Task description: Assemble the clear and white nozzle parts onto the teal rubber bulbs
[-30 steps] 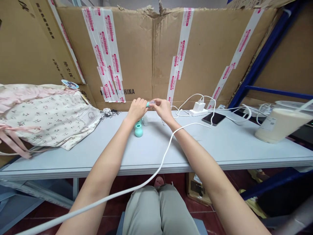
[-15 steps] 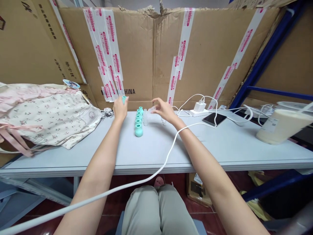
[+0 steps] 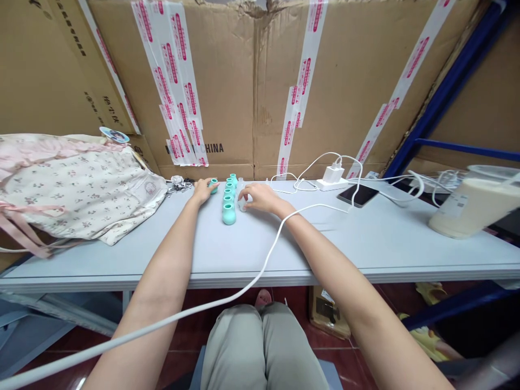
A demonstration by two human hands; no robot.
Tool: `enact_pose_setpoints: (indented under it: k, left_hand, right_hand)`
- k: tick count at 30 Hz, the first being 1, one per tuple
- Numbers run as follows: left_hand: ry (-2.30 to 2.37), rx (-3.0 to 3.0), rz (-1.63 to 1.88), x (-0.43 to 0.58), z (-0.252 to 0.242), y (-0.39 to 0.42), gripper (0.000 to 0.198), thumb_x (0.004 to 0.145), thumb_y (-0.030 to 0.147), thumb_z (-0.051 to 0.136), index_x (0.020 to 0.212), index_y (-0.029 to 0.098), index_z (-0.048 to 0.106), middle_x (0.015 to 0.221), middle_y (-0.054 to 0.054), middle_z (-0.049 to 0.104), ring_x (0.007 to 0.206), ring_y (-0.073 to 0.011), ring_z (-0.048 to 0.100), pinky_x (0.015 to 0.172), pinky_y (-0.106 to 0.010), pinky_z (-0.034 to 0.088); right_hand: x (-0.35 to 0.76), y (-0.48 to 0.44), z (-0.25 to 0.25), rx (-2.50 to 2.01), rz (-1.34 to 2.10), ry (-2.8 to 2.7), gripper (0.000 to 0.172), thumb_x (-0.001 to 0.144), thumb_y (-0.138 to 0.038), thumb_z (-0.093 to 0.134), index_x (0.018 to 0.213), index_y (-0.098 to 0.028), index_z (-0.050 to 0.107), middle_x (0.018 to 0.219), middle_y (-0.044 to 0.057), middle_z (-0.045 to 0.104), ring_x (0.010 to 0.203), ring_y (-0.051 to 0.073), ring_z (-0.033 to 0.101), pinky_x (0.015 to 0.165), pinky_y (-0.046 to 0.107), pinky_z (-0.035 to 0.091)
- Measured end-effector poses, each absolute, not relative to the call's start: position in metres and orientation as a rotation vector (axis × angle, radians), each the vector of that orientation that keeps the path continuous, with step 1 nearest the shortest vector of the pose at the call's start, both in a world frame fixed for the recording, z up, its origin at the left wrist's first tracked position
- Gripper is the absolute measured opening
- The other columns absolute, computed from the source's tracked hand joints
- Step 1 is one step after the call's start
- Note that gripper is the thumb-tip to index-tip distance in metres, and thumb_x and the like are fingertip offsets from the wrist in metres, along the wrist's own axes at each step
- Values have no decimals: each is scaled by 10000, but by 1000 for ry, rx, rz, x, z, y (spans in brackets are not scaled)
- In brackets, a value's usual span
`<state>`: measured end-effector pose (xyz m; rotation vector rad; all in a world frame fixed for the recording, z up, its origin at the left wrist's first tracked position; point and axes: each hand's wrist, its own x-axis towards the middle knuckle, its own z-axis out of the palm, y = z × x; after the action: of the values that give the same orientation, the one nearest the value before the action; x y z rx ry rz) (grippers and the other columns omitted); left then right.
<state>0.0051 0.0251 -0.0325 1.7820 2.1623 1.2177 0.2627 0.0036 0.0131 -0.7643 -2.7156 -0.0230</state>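
Note:
Several teal rubber bulbs (image 3: pixel 229 215) with round open necks stand in a row on the table, running away from me. My left hand (image 3: pixel 202 190) is closed on one more teal bulb (image 3: pixel 213 186), low at the table to the left of the row's far end. Just right of the row are clear, see-through plastic pieces (image 3: pixel 241 187), their exact shape hard to make out. My right hand (image 3: pixel 260 198) has its thumb and fingers curled around a clear plastic piece (image 3: pixel 242 205) close beside the bulbs, partly hiding it.
A floral cloth bag (image 3: pixel 89 187) lies at the left by some small keychain-like items (image 3: pixel 179 184). On the right are a white charger (image 3: pixel 333 173), a phone (image 3: pixel 358 195) and a large drink cup (image 3: pixel 459 211). A white cable (image 3: pixel 280 244) crosses in front; cardboard (image 3: pixel 231 81) walls the back.
My left hand has lowered to the table with the teal bulb. My right hand has moved left and down with the clear piece, closer to the row. The view has tilted slightly.

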Motion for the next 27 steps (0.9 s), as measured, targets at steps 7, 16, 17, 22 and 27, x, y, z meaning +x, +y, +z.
enact_pose_setpoints:
  k: [7, 16, 17, 22, 27]
  left_hand:
    - [2064, 1763, 1202, -4, -35, 27, 363, 751, 402, 529, 967, 131, 638, 1015, -116, 682, 940, -236, 606, 876, -357, 442]
    - [2084, 1720, 1224, -4, -37, 29, 311, 722, 383, 535, 888, 133, 617, 980, -111, 688, 895, -217, 608, 842, -325, 451]
    - [2073, 1721, 1238, -3, -37, 29, 316, 720, 382, 533, 896, 133, 618, 983, -109, 688, 898, -215, 608, 844, -321, 450]
    - [2038, 1759, 1208, 1, -38, 27, 361, 725, 438, 536, 903, 136, 624, 976, -108, 689, 910, -228, 605, 846, -334, 454]
    - [2008, 1791, 1195, 3, -37, 26, 435, 804, 469, 461, 1025, 125, 610, 1100, -133, 656, 1022, -243, 588, 920, -352, 428]
  right_hand:
    - [269, 3, 17, -814, 132, -2615, 418, 699, -351, 712, 1068, -246, 545, 952, -33, 670, 804, 147, 588, 600, 221, 285]
    - [292, 19, 31, -864, 236, -2357, 268, 771, -386, 626, 975, -216, 588, 907, -21, 682, 797, 132, 583, 649, 221, 323]
    - [295, 19, 33, -875, 241, -2339, 247, 781, -375, 612, 966, -211, 599, 905, -15, 684, 799, 133, 586, 655, 223, 332]
    - [310, 26, 42, -997, 247, -2209, 210, 805, -359, 563, 938, -217, 640, 887, -9, 694, 793, 139, 600, 686, 237, 376]
    - [332, 39, 45, -1219, 140, -1976, 215, 832, -345, 502, 961, -254, 648, 904, -10, 701, 849, 169, 610, 759, 279, 405]
